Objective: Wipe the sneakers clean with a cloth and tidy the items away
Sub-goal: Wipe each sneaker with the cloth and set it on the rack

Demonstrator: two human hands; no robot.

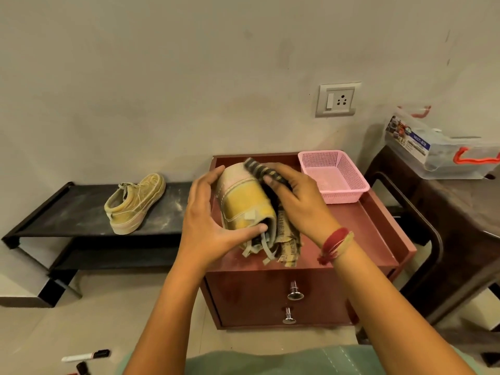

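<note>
My left hand grips a yellow sneaker over the top of the red-brown cabinet, thumb at the shoe's opening, laces hanging below. My right hand presses a dark striped cloth against the sneaker's right side and toe; the cloth's fringed end hangs beneath the shoe. A second yellow sneaker stands upright on the low black shoe rack to the left, dusty.
A pink mesh basket sits at the cabinet's back right corner. To the right, a dark table bears a clear storage box with red latches. Markers lie on the floor at lower left. A wall socket is behind.
</note>
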